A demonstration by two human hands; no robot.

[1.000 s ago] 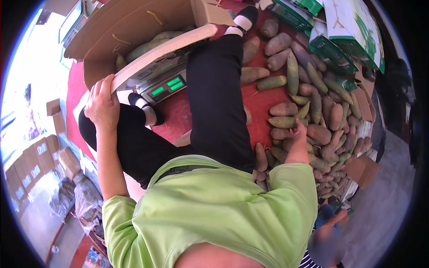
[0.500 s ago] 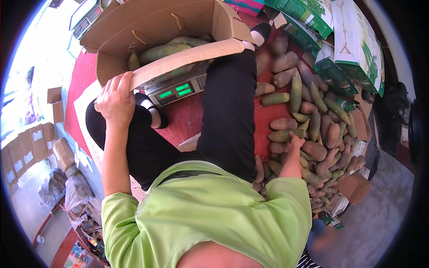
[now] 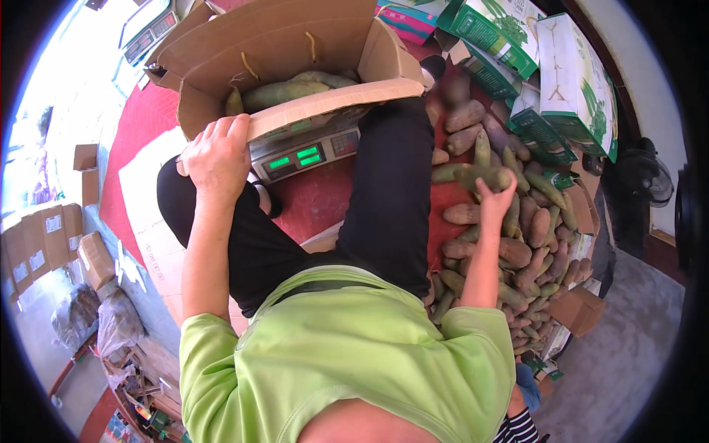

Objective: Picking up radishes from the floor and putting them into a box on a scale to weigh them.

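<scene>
My left hand [image 3: 220, 161] is closed on the near flap of an open cardboard box [image 3: 336, 98]. Several long green radishes [image 3: 284, 94] lie inside it. The box sits on a digital scale [image 3: 325, 150] with lit green displays, between my legs. On my right, a pile of green and brownish, soil-covered radishes [image 3: 543, 225] spreads over the floor. My right hand [image 3: 496, 196] grips a green radish [image 3: 473, 176] just above the pile, its fingers wrapped around the near side.
Green and white cartons [image 3: 572, 81] stand at the far right, beyond the pile. A fan [image 3: 644, 173] is by the wall. Flattened cardboard [image 3: 151, 221] lies left of my leg. Cardboard boxes [image 3: 48, 240] and plastic bags [image 3: 122, 325] are at the far left. Another person's striped clothing [image 3: 519, 428] shows below right.
My right hand has lifted a green radish from the pile and moved it away from me. My left hand stays on the box flap. The whole view has shifted slightly.
</scene>
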